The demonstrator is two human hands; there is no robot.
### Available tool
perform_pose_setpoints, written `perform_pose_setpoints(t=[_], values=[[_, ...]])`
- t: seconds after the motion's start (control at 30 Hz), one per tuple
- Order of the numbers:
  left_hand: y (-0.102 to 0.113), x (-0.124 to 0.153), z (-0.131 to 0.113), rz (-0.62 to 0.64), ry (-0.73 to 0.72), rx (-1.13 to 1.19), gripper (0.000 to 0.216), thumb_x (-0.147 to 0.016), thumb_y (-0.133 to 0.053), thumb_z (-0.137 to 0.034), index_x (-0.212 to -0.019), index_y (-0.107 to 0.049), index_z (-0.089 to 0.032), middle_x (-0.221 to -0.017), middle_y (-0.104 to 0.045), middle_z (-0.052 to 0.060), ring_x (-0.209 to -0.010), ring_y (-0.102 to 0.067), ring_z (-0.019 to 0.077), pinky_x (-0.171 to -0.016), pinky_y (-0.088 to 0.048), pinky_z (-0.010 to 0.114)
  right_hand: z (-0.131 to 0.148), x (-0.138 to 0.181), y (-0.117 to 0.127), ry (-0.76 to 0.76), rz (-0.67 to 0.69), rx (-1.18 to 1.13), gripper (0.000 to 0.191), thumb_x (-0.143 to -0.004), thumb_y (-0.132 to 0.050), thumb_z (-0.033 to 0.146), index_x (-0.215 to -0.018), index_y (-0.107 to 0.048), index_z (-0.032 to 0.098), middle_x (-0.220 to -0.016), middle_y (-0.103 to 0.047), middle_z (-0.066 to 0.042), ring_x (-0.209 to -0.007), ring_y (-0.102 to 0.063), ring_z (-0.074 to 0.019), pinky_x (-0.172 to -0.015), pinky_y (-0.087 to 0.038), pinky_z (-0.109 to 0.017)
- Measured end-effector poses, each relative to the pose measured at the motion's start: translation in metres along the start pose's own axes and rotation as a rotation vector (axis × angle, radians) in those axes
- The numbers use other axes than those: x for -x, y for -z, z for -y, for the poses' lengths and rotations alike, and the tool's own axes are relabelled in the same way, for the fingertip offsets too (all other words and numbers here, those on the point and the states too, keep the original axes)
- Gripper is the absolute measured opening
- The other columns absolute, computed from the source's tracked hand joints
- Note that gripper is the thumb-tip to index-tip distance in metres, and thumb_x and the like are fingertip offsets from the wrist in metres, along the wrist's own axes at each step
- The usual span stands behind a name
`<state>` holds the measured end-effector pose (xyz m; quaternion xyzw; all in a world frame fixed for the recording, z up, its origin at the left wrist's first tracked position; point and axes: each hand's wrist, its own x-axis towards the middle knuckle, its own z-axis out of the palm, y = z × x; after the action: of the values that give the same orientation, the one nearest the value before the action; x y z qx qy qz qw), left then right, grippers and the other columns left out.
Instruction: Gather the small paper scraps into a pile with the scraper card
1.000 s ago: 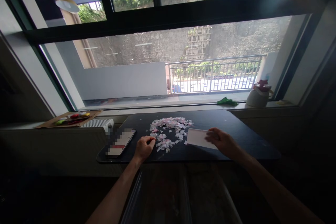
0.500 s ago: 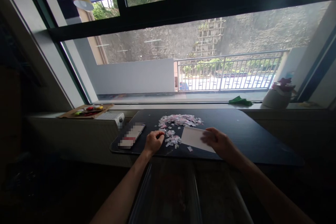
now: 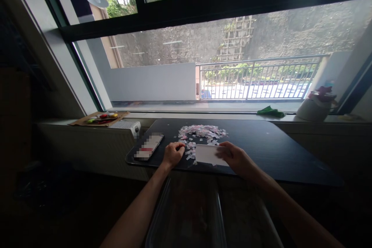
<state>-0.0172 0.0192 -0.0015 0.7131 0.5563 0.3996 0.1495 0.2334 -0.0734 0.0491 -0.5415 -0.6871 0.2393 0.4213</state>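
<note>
My right hand [image 3: 235, 157] grips a flat white card [image 3: 207, 155] by its right end, low over the front of the dark table [image 3: 279, 151]. The card's left part covers some small paper scraps [image 3: 190, 152]. My left hand [image 3: 173, 154] is closed with its fingers curled, just left of those scraps. Whether something tiny is in its fingers I cannot tell. Behind both hands lies a larger heap of white and pinkish paper scraps [image 3: 203, 131].
A phone [image 3: 149, 147] lies at the table's left end. Below the front edge is a clear plastic bin [image 3: 219, 209]. On the sill are a green cloth [image 3: 271, 112], a pale vase-like pot [image 3: 314, 107] and a brown board [image 3: 84, 119] bearing colourful items. A radiator [image 3: 95, 143] stands left.
My right hand has drawn the white card left, over part of the small front scraps. My left hand stays closed in nearly the same place. The view has shifted slightly.
</note>
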Motion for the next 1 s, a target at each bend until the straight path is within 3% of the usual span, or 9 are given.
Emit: perform_pose_setpoints(t=[0.23, 0.47, 0.63, 0.8, 0.87, 1.0], values=[[-0.001, -0.001, 0.001, -0.002, -0.006, 0.007, 0.02, -0.076, -0.057, -0.019, -0.081, -0.076, -0.023, -0.092, -0.078, 0.001, -0.094, -0.069, 0.0201, -0.092, -0.052, 0.032, -0.006, 0.042, 0.032, -0.192, -0.271, 0.181, 0.032, -0.073, -0.061, 0.046, -0.094, -0.063, 0.021, -0.073, -0.071, -0.004, -0.065, -0.065, -0.0221, -0.059, -0.046, -0.032], [0.0, -0.001, 0.002, -0.018, -0.031, -0.009, 0.019, -0.076, -0.058, -0.018, -0.078, -0.076, -0.023, -0.089, -0.078, 0.001, -0.091, -0.07, 0.02, -0.088, -0.054, 0.031, -0.004, 0.06, 0.012, -0.269, -0.326, 0.103, 0.042, -0.072, -0.052, 0.048, -0.097, -0.065, 0.017, -0.072, -0.067, -0.003, -0.064, -0.062, -0.0208, -0.056, -0.047, -0.03], [0.006, 0.001, -0.007, -0.042, -0.098, -0.05, 0.019, -0.077, -0.056, -0.016, -0.079, -0.074, -0.021, -0.089, -0.076, 0.004, -0.095, -0.067, 0.023, -0.093, -0.05, 0.039, -0.006, 0.062, 0.015, -0.309, -0.349, 0.059, 0.036, -0.071, -0.051, 0.042, -0.092, -0.065, 0.017, -0.071, -0.066, -0.003, -0.064, -0.061, -0.02, -0.054, -0.046, -0.029], [0.014, 0.032, -0.038, 0.012, -0.268, -0.074, 0.017, -0.078, -0.059, -0.016, -0.08, -0.074, -0.023, -0.088, -0.071, 0.002, -0.1, -0.062, 0.022, -0.113, -0.029, 0.051, -0.005, 0.06, 0.015, -0.29, -0.312, 0.042, 0.036, -0.072, -0.051, 0.042, -0.095, -0.065, 0.018, -0.073, -0.066, -0.002, -0.065, -0.062, -0.0199, -0.056, -0.047, -0.029], [0.015, 0.049, -0.049, 0.109, -0.436, -0.115, 0.018, -0.081, -0.058, -0.017, -0.085, -0.074, -0.024, -0.088, -0.069, 0.002, -0.099, -0.061, 0.0203, -0.116, -0.022, 0.053, -0.005, 0.057, 0.015, -0.275, -0.3, 0.054, 0.037, -0.075, -0.051, 0.042, -0.099, -0.063, 0.018, -0.077, -0.067, -0.003, -0.068, -0.063, -0.0204, -0.058, -0.048, -0.03], [0.011, 0.071, -0.055, 0.27, -0.701, -0.284, 0.023, -0.087, -0.057, -0.021, -0.104, -0.071, -0.026, -0.087, -0.065, 0.003, -0.098, -0.057, 0.0211, -0.114, -0.022, 0.061, -0.003, 0.045, 0.014, -0.227, -0.242, 0.072, 0.036, -0.077, -0.051, 0.042, -0.102, -0.062, 0.018, -0.081, -0.068, -0.005, -0.069, -0.064, -0.0203, -0.058, -0.049, -0.03]])
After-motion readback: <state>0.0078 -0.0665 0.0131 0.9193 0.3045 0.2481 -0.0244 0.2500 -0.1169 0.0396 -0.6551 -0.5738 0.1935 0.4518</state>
